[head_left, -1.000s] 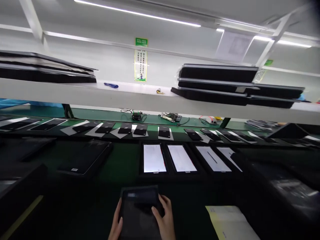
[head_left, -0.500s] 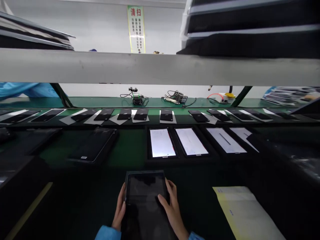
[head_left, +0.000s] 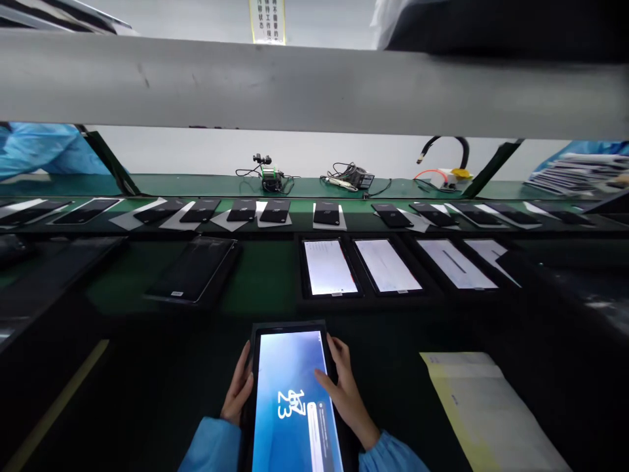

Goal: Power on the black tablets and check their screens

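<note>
A tablet (head_left: 289, 380) with a lit blue screen is held low in front of me, its long side pointing away. My left hand (head_left: 238, 387) grips its left edge. On the opposite edge, my right hand (head_left: 346, 390) is closed round the side, with the thumb over the screen. White digits and a notification panel lie sideways on the display. Beyond it are a tablet with a white screen (head_left: 330, 267) and another white-screened tablet (head_left: 388, 265). A dark tablet (head_left: 194, 270) lies to the left.
A grey shelf beam (head_left: 314, 85) crosses above the bench. Several dark devices on white papers line the back ledge, among them a phone-like device (head_left: 327, 213). A yellow-edged paper sheet (head_left: 491, 406) lies at right. Blue sleeves of a person (head_left: 49, 151) show at far left.
The held tablet's screen has gone from black to a lit blue display. The view has tilted downward, so the shelf sits higher in the picture. Both hands keep their hold.
</note>
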The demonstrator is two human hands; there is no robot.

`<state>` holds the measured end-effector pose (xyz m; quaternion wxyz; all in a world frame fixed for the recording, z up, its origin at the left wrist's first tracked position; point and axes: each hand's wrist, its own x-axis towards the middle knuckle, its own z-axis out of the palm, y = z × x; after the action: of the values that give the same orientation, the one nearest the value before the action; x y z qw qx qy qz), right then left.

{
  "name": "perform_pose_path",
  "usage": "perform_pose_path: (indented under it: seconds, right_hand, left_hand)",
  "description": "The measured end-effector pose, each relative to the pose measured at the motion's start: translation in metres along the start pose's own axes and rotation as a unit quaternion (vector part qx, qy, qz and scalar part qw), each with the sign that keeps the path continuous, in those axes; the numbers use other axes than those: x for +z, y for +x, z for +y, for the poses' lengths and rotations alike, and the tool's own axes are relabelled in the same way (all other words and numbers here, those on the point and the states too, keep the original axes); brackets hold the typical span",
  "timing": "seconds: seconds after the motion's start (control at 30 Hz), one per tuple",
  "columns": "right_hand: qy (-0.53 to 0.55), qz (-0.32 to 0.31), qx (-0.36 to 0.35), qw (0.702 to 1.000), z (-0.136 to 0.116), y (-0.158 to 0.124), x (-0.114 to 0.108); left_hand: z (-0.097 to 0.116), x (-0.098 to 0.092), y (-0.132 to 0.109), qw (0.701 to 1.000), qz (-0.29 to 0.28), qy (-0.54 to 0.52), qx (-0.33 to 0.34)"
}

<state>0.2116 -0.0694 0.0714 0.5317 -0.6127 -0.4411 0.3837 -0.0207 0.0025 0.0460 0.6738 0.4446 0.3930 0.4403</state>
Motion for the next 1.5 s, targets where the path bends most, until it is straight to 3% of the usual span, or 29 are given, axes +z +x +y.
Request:
perform_pose_path:
  seconds: [0.2,0.33,0.4,0.47,0.57,0.63,0.77,0.83,0.9,0.97,1.07,1.2,1.33,1.43,1.5]
  right_hand:
    - [-0.005,-0.006,0.010,1.000,0.003,0.001,-0.002]
    - [-0.158,-0.028,-0.043,0.986,-0.021,-0.010,-0.003]
    - [-0.233,-0.099,-0.112,0.961,-0.043,-0.022,0.003]
    - [-0.252,-0.217,-0.186,0.925,-0.062,-0.035,0.016]
    - [-0.243,-0.323,-0.225,0.887,-0.071,-0.053,0.033]
    - [-0.253,-0.293,-0.209,0.898,-0.063,-0.062,0.029]
    - [-0.298,-0.115,-0.154,0.935,-0.042,-0.076,-0.009]
    - [-0.325,-0.040,-0.146,0.934,-0.040,-0.084,-0.023]
    - [-0.348,-0.010,-0.169,0.922,-0.044,-0.089,-0.022]
    - [-0.366,-0.026,-0.210,0.906,-0.049,-0.091,-0.011]
    - [-0.407,-0.099,-0.251,0.873,-0.057,-0.082,0.005]
    - [-0.450,-0.158,-0.268,0.837,-0.063,-0.067,0.006]
    - [-0.422,-0.176,-0.224,0.861,-0.059,-0.065,0.006]
    - [-0.357,-0.159,-0.161,0.906,-0.050,-0.069,0.007]
    - [-0.294,-0.105,-0.097,0.945,-0.042,-0.068,0.005]
  left_hand:
    - [-0.001,-0.006,0.003,0.998,-0.024,-0.056,-0.005]
    - [0.001,-0.006,0.007,0.998,-0.036,-0.061,-0.005]
    - [0.001,-0.005,0.008,0.997,-0.039,-0.061,-0.003]
    - [0.002,-0.003,0.008,0.997,-0.040,-0.063,0.001]
    - [0.003,-0.001,0.007,0.996,-0.046,-0.070,0.005]
    - [0.003,0.000,0.006,0.996,-0.052,-0.077,0.008]
    - [0.001,0.003,0.006,0.994,-0.056,-0.096,0.017]
    - [0.000,0.004,0.006,0.992,-0.061,-0.108,0.020]
    - [-0.001,0.003,0.006,0.990,-0.074,-0.118,0.022]
    - [-0.001,0.002,0.006,0.987,-0.097,-0.124,0.027]
    - [0.002,0.001,0.005,0.983,-0.136,-0.121,0.040]
    - [0.005,0.001,0.004,0.978,-0.166,-0.108,0.058]
    - [0.004,-0.001,0.005,0.975,-0.189,-0.089,0.074]
    - [-0.001,-0.002,0.008,0.973,-0.191,-0.068,0.111]
    - [-0.004,-0.003,0.010,0.972,-0.185,-0.055,0.132]
